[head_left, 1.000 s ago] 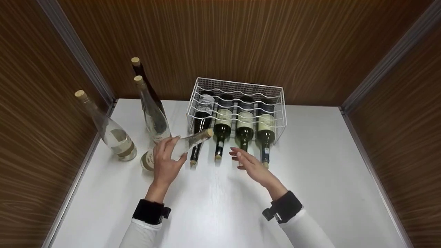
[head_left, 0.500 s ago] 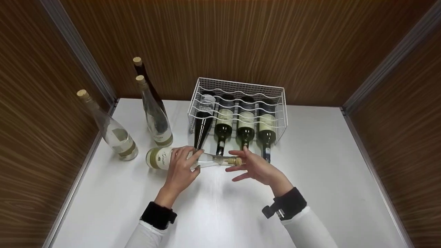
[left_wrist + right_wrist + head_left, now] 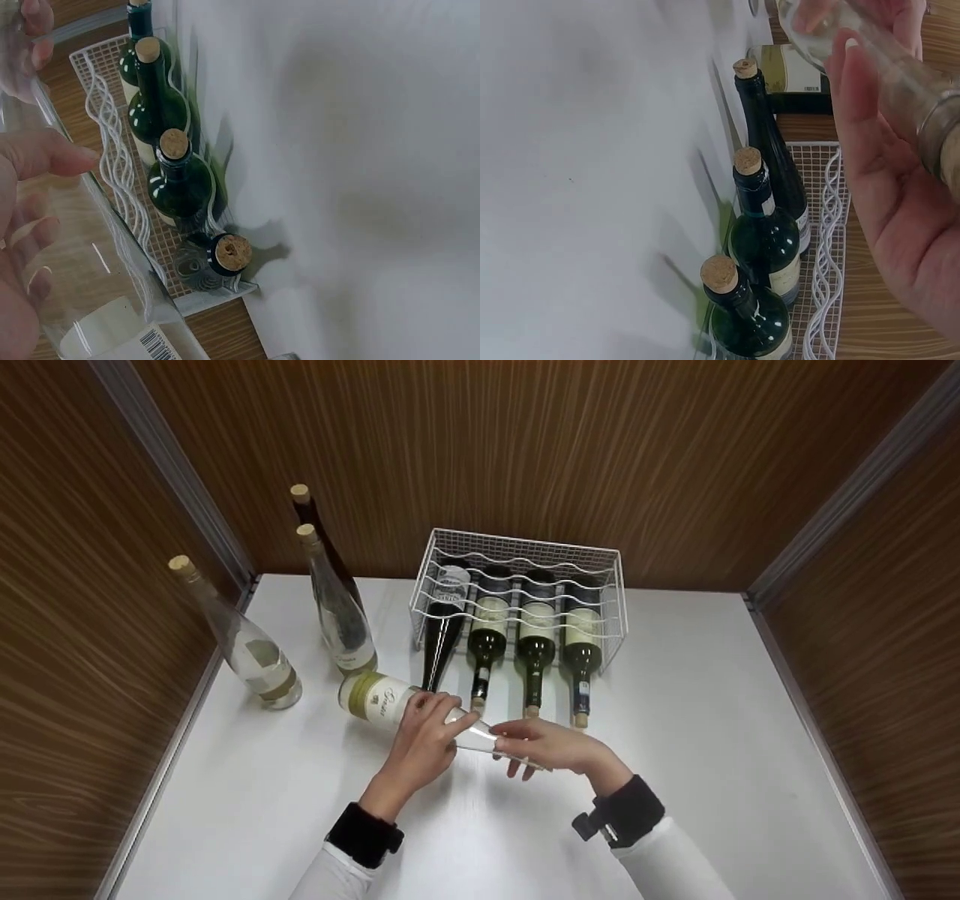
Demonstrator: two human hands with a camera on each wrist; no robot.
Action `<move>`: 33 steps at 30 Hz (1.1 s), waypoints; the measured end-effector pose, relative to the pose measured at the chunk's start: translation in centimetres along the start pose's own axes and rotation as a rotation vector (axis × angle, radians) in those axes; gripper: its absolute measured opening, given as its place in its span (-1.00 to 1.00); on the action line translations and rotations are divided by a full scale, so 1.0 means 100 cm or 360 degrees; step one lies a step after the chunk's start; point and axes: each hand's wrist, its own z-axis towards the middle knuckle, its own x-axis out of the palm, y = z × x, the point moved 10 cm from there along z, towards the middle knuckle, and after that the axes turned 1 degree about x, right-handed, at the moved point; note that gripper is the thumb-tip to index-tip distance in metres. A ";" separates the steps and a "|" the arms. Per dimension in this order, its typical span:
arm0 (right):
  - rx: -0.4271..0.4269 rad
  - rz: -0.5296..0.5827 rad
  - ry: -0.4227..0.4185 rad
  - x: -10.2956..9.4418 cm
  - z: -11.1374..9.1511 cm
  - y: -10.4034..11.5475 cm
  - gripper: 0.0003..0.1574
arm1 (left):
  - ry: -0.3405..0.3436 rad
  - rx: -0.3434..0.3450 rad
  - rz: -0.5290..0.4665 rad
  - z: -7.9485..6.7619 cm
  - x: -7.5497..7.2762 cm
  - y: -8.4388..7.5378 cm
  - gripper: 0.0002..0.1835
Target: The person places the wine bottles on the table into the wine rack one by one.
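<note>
A clear, corked glass wine bottle (image 3: 384,699) with a cream and olive label is held tilted above the table, its base to the upper left and its neck to the lower right. My left hand (image 3: 426,739) grips it around the middle; in the left wrist view its thumb lies along the clear glass (image 3: 97,247). The right hand (image 3: 559,746) holds the neck, with the thumb on top and fingers beneath. Its palm (image 3: 900,210) is beside the neck in the right wrist view. From the head, the cork end is hidden by this hand.
A white wire rack (image 3: 517,540) behind the hands holds a slim dark bottle (image 3: 442,641) and several green bottles (image 3: 534,649), necks forward. Two clear bottles (image 3: 341,622) (image 3: 259,660) and a dark one (image 3: 319,521) stand at left. Wood-grain panels (image 3: 480,450) enclose the white table (image 3: 690,682).
The left hand has brought the bottle right and toward the person, its neck swinging from pointing up-right to down-right. The right hand, at first empty, has closed around the neck.
</note>
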 end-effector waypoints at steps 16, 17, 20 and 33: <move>0.0000 -0.0137 -0.0384 0.010 -0.018 -0.022 -0.36 | -0.0010 0.0104 -0.0040 0.009 0.010 -0.026 -0.37; -0.0014 -0.0128 -0.0411 0.010 -0.019 -0.022 -0.37 | -0.0005 0.0103 -0.0043 0.010 0.010 -0.027 -0.38; -0.0036 -0.0096 -0.0477 0.009 -0.023 -0.025 -0.37 | -0.0019 0.0115 -0.0053 0.012 0.010 -0.030 -0.38; -0.0058 0.0225 -0.0664 0.007 -0.032 -0.036 -0.38 | 0.0021 0.0087 -0.0042 0.019 0.016 -0.039 -0.29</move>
